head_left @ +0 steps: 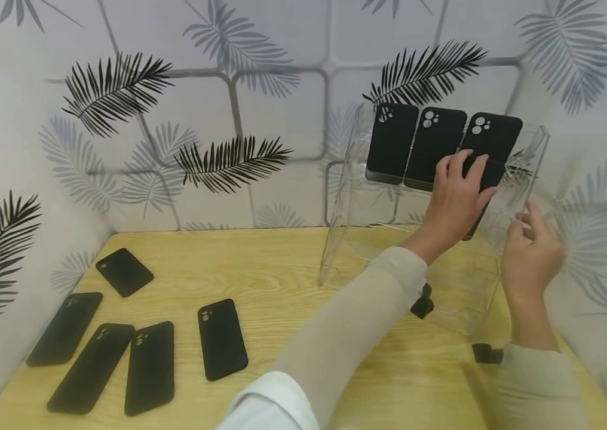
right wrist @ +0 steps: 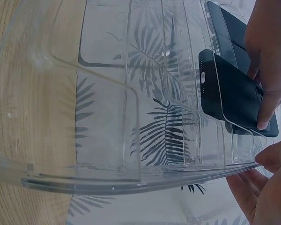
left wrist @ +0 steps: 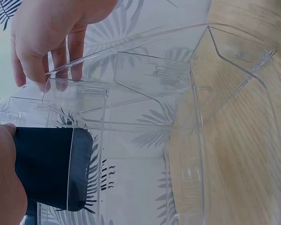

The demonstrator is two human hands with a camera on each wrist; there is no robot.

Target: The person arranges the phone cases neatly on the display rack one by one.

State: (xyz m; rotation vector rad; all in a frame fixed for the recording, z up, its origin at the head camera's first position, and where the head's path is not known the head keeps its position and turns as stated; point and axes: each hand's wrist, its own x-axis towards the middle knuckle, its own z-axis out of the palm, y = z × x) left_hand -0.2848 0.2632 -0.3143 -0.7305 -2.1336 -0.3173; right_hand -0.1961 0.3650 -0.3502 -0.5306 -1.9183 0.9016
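My left hand (head_left: 454, 194) pinches a black phone case (head_left: 491, 174) by its upper part, over the clear acrylic stand (head_left: 537, 158). In the right wrist view this phone case (right wrist: 241, 91) leans in the stand, its lower end behind a clear front lip. My right hand (head_left: 532, 257) grips the stand's right side panel, thumb and fingers on either side of its edge in the right wrist view. Behind my left hand, the stand's top tier bears three more black cases: a left one (head_left: 392, 140), a middle one (head_left: 438, 140) and a right one (head_left: 494, 132), partly covered.
On the wooden table (head_left: 266, 257), several black phone cases lie at the left, among them a single case (head_left: 223, 339) nearer the middle. Lower clear tiers (left wrist: 152, 75) of the stand show below the hands. A leaf-patterned wall (head_left: 282, 119) stands close behind.
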